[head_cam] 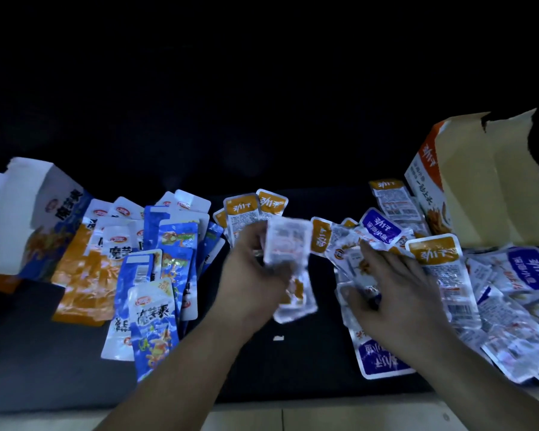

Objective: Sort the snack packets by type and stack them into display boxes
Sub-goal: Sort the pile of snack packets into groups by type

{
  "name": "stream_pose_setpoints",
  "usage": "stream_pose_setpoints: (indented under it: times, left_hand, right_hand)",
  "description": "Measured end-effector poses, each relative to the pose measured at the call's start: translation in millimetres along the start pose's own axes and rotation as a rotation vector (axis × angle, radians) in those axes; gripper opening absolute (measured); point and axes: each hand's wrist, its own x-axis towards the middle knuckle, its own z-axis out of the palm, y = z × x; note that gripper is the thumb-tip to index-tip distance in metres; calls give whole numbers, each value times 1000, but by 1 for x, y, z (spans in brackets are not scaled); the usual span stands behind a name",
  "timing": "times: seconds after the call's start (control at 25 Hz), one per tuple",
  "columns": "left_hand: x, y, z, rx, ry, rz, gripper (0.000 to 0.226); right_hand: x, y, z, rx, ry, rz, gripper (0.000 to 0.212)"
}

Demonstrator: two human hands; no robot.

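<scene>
- Left-hand fingers [255,241]: curled round a small stack of sachets [288,244]. The stack is motion-blurred. White film and an orange patch can be made out; the label type cannot be read.
- Left hand [252,275]: raised above the dark table top [293,362], between the two heaps.
- Right-hand fingers [374,259]: spread, lying palm-down on the mixed heap [511,321]. Whether the thumb pinches a sachet underneath cannot be determined.
- Right hand [395,293]: its fingertips are near a purple-label sachet [378,228] and just beside an orange-label sachet [433,253].
- Sorted row [252,208]: orange-label sachets lie behind the left hand.
- Long pouches [156,275]: blue and orange kinds lie fanned at the left, beside the blue-and-white display box [28,213].
- Orange display box [467,188]: stands open with torn flaps behind the mixed heap. Its contents are not visible.
- Step in hand (judgement): sorting by type; boxing has apparently not begun.
- Next move (judgement): pick one matching sachet from the heap and add it squarely to the held stack. Overlapping, slippery film may lift neighbouring sachets; separate them before transfer.
</scene>
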Motion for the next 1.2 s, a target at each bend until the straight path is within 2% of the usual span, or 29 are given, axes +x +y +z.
stream_pose_setpoints:
  times: [0.12, 0.2, 0.28, 0.4, 0.48, 0.52, 0.6, 0.72, 0.8, 0.96, 1.0, 1.08, 1.12, 1.2]
  left_hand:
    - [21, 7, -33, 5, 222, 66, 62]
    - [37, 4, -44, 123, 231, 101, 69]
    - [50, -2, -50, 339, 181, 125, 72]
    - [50, -11, -57, 749, 260, 337, 55]
    - [36, -11, -43, 799, 263, 481, 48]
    - [32, -7, -28, 746, 185, 509, 48]
    - [39, -3, 9, 711, -77, 499, 55]
    - [74, -1, 53, 978, -417, 471, 86]
    - [96, 6, 63, 1086, -511, 448, 96]
    - [105, 29, 76, 1180, -573, 377, 108]
    - [105, 29, 77, 1136, -582, 321, 104]
    - [99, 29, 79, 950, -584, 278, 73]
    - [94, 29, 79, 881, -567, 294, 56]
    - [83, 32, 72, 852, -496, 343, 36]
  right_hand:
    - [14, -26, 1, 38, 113, -22, 63]
    - [22, -42, 4, 58, 120, -64, 57]
    - [28, -44, 6, 5, 63, -17, 56]
    - [24, -31, 0, -156, -21, 58, 64]
    - [17, -24, -10, -234, -22, 61, 66]
    - [13, -19, -15, -250, -4, 46, 65]
    - [5, -12, -24, -246, 7, 4, 63]
    - [-6, 7, -31, -164, -101, 31, 65]
    - [-13, 24, -30, -92, -104, 33, 70]
    - [-18, 29, -33, -32, -59, 44, 77]
    - [-17, 25, -33, -29, -74, 49, 79]
    - [-13, 17, -34, -43, -143, 50, 77]
    - [-13, 15, -33, -60, -139, 32, 72]
    - [-14, 15, -29, -87, -120, 50, 67]
